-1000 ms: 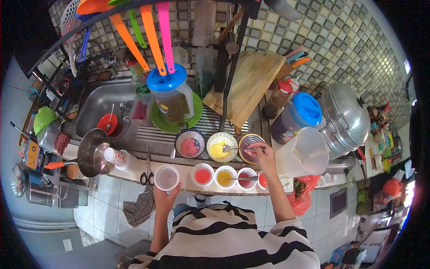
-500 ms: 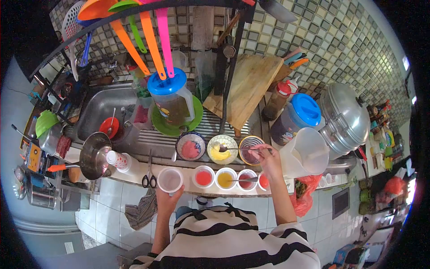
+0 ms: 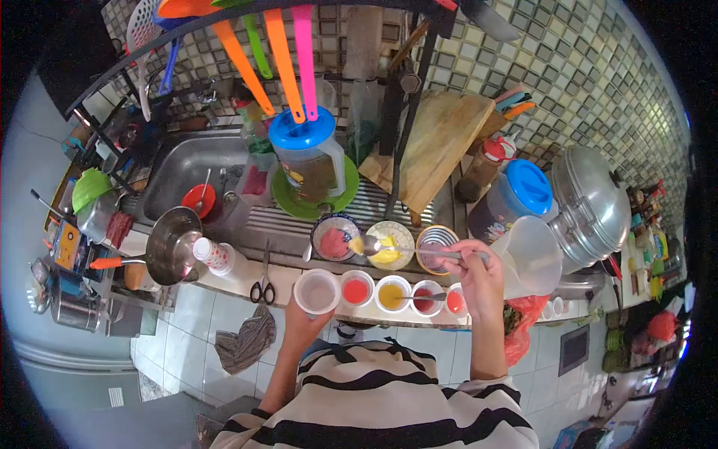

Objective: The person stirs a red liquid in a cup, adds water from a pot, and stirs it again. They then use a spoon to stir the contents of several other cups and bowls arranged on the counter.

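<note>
Three patterned bowls (image 3: pixel 335 238) (image 3: pixel 391 245) (image 3: pixel 437 249), five plastic cups (image 3: pixel 317 291) (image 3: pixel 357 288) (image 3: pixel 393 293) (image 3: pixel 427 297) (image 3: pixel 455 301), two blue-lidded jugs (image 3: pixel 308 153) (image 3: pixel 516 197), one pair of scissors (image 3: pixel 263 281).

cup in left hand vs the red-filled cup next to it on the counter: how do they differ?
The held cup is gripped from below by the left hand; the red cup stands on the counter edge untouched.
The held cup shows a pale, whitish inside; the red cup holds red filling.
The held cup looks slightly wider than the red cup.
Both are round, white-rimmed, upright and open-topped.
</note>
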The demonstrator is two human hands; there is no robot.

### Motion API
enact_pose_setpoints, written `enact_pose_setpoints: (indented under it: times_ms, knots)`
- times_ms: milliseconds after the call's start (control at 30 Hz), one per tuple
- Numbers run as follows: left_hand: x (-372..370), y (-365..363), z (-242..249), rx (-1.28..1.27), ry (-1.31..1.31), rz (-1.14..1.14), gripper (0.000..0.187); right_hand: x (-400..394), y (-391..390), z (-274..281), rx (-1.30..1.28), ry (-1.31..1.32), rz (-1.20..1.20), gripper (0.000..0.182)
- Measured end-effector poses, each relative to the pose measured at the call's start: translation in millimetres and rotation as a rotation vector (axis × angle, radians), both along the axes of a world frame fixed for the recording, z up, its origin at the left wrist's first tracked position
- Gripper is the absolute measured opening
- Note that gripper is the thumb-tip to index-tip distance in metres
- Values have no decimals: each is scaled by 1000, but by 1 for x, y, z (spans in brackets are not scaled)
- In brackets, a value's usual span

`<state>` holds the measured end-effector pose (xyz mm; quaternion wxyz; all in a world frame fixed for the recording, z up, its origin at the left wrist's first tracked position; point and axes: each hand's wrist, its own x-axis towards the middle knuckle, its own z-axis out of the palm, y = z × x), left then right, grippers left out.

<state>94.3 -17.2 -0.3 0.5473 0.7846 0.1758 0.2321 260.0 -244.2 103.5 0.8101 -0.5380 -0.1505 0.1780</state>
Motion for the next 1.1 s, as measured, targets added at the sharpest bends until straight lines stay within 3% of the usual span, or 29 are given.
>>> enact_pose_setpoints:
  times_ms: [67,167,367,500,633,700,800,933,1100]
  knots:
    - [-3,1,-5,-15,31,-51,57,-11,4,9,-28,-38,55,18]
    - [-4,-2,-5,-3,14,-59,58,-32,14,18,-83,-73,139,18]
    - [-8,-11,6,0,29,-36,58,-52,23,21,-466,-697,461,17]
    - [-11,-13,5,41,64,-4,56,-49,21,21,-438,-940,392,16]
    - [-10,-15,9,21,75,-29,55,-53,22,13,-388,-669,429,16]
    - [-9,-16,10,-12,74,-35,55,-56,24,4,-157,-304,259,17]
    - [-9,-16,3,22,49,-50,56,-48,19,6,-135,-123,127,19]
    - [-10,-16,-1,51,56,-33,59,-21,5,0,-9,-43,-16,18]
    - [-8,-15,1,-1,31,-37,58,24,-9,-37,-39,16,-93,18]
